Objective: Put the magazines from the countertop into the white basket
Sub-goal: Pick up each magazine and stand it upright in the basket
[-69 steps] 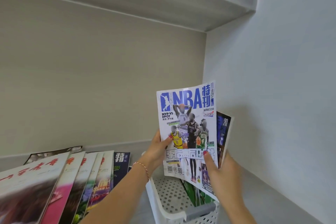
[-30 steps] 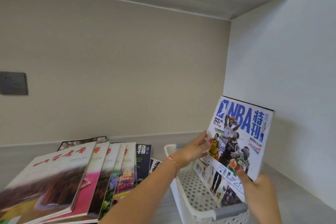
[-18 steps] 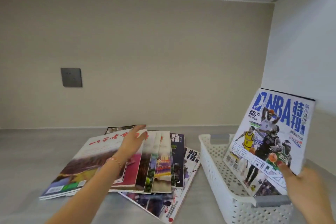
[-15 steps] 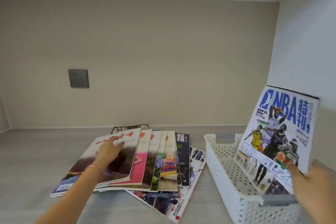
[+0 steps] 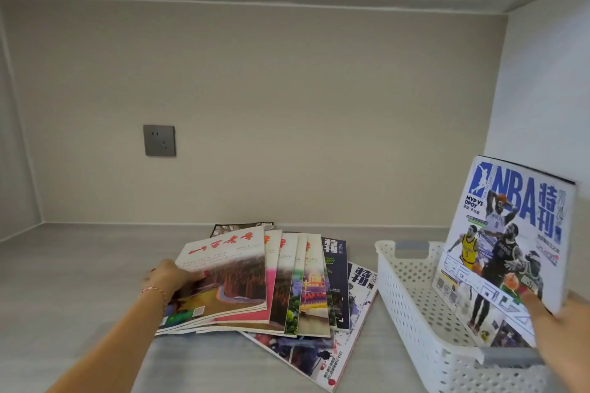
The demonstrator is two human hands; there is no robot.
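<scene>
We're gripping the top mag (image 5: 226, 274) w/ our left hand (image 5: 169, 277), stack fanned just right of it. Our right hand (image 5: 555, 325) is holding the NBA mag (image 5: 507, 239) upright in the white basket (image 5: 412, 306).

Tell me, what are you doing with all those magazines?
A person is tidying magazines into the white basket. The right hand holds the NBA magazine standing tilted in the basket. The left hand grips the left edge of the top magazine of the fanned pile lying on the countertop, beside the basket.

Fanned magazines (image 5: 281, 281) beside white basket (image 5: 412, 300)
</scene>
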